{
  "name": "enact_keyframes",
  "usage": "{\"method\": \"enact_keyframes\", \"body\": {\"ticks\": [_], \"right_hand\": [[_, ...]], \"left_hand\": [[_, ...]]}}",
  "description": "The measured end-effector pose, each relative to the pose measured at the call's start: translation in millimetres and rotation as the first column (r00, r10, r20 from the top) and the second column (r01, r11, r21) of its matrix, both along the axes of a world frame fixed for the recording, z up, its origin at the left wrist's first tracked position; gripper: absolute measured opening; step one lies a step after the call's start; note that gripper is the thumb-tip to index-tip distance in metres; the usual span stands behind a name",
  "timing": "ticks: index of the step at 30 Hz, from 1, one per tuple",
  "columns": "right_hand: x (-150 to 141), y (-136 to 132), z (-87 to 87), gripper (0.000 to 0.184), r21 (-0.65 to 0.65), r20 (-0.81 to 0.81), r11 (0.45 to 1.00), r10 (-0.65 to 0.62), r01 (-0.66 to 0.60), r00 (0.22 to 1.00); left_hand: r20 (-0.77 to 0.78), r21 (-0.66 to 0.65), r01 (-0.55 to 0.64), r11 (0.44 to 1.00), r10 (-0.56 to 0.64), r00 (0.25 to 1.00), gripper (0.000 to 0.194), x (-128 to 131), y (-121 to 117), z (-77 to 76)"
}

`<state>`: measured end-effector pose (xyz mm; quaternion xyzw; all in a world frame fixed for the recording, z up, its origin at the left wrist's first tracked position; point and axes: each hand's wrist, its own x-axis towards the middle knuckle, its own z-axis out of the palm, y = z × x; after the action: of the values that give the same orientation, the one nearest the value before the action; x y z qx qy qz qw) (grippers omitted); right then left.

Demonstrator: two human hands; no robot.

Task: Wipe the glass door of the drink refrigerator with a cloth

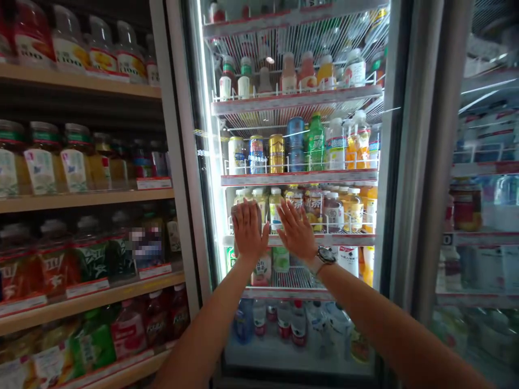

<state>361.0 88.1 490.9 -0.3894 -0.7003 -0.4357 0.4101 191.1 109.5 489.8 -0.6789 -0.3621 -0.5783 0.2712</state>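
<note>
Both my arms reach forward into an open drinks fridge. My left hand (pixel 248 229) is spread flat, fingers up, in front of the pale bottles (pixel 259 202) at the left end of the third shelf (pixel 348 238). My right hand (pixel 295 229), with a ring and a wristwatch (pixel 324 256), is also spread flat beside it, before the tea bottles (pixel 314 205) on the same shelf. Neither hand holds anything. Whether the palms touch the bottles I cannot tell.
Higher fridge shelves carry cans (pixel 276 153) and a green bottle (pixel 316 141); the bottom holds water bottles (pixel 284 319). The glass fridge door (pixel 478 189) stands open at right. Wooden shelves (pixel 85 200) of bottled drinks line the left.
</note>
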Motion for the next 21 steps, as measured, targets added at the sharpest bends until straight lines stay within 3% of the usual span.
{"method": "enact_keyframes", "body": {"ticks": [2,5,7,12,14,15,17,21], "right_hand": [[-1,6,-3.2,0.074,0.035,0.001,0.999,-0.037,0.037,0.999],[-7,11,-6.3,0.072,0.056,-0.037,0.996,-0.067,0.069,0.997],[-10,11,-8.9,0.07,0.054,-0.065,0.996,-0.073,0.076,0.995],[-12,8,-26.5,0.071,0.027,-0.09,0.997,-0.072,0.075,0.993],[-13,7,-35.1,0.072,0.023,-0.079,0.998,-0.064,0.066,0.995],[-13,7,-38.5,0.072,0.018,-0.075,0.998,-0.061,0.062,0.995],[-13,7,-42.9,0.072,0.012,-0.072,0.998,-0.053,0.054,0.996],[-13,7,-43.9,0.07,0.024,-0.076,0.998,-0.049,0.051,0.996]], "left_hand": [[-0.035,0.05,-0.159,0.986,0.161,0.986,0.07,7,5,3.6],[-0.078,0.108,-0.238,0.965,0.247,0.966,0.068,8,9,-8.3],[-0.126,0.141,-0.248,0.958,0.266,0.956,0.067,4,9,-32.7],[-0.325,0.192,-0.212,0.958,0.265,0.908,0.062,-27,2,-115.0],[-0.453,0.21,-0.163,0.964,0.244,0.858,0.057,-45,1,-122.9],[-0.516,0.21,-0.14,0.968,0.232,0.825,0.055,-55,2,-116.1],[-0.58,0.195,-0.126,0.973,0.218,0.785,0.053,-71,7,-81.8],[-0.388,0.134,-0.191,0.972,0.228,0.893,0.056,-85,22,19.0]]}}
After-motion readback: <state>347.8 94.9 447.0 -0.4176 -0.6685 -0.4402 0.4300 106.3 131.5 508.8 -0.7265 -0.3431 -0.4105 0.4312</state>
